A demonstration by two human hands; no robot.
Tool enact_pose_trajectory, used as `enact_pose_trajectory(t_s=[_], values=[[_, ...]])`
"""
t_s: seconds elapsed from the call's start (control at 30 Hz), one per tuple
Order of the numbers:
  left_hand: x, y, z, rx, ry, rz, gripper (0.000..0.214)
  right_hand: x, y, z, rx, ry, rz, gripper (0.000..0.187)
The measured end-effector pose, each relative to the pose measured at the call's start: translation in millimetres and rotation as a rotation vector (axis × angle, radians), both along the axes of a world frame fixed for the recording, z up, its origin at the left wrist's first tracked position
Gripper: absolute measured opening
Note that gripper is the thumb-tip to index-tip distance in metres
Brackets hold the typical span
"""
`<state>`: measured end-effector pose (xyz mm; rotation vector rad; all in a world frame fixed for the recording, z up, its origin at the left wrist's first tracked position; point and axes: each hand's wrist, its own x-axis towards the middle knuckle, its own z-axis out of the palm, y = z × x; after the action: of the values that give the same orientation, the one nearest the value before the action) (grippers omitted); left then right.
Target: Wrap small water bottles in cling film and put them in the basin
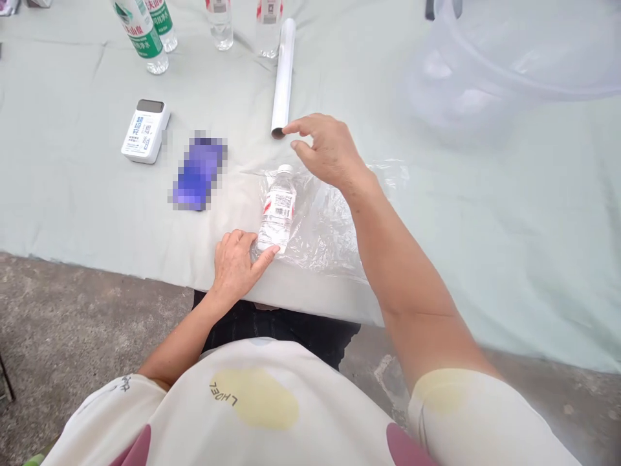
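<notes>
A small clear water bottle (pixel 277 213) with a white cap and a red-and-white label lies on a sheet of clear plastic film (pixel 330 226). My left hand (pixel 237 262) grips its base, thumb across the bottom edge and fingers along the left side. Above the film hovers my right hand (pixel 327 145), thumb and index finger apart with nothing between them. The index fingertip is close to the near end of a white roll (pixel 284 77); whether it touches, I cannot tell. The film appears wrinkled and passes partly beneath my right forearm.
To the left lie a white boxy device (pixel 144 133) and a blurred purple rectangular item (pixel 198 175). Several water bottles stand at the back, among them a green-labelled bottle (pixel 143 39). A translucent plastic basin (pixel 485 84) occupies the right rear of the pale cloth-covered table (pixel 509 259).
</notes>
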<state>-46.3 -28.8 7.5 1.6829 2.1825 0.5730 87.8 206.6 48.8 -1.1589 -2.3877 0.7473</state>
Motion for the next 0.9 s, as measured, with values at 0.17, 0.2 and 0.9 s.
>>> enact_pose_trajectory(t_s=[0.17,0.2,0.9], values=[[3.0,-0.1,-0.1,0.015,-0.005,0.033,0.042,-49.4,3.6,-5.5,0.007,-0.145,0.255,0.042],[3.5,-0.2,0.1,0.017,-0.011,0.039,0.041,-54.8,6.9,-8.6,0.005,-0.147,0.261,0.036],[15.1,-0.9,-1.1,0.07,-0.043,0.114,0.032,-72.2,16.7,-4.7,0.185,-0.349,0.42,0.022]])
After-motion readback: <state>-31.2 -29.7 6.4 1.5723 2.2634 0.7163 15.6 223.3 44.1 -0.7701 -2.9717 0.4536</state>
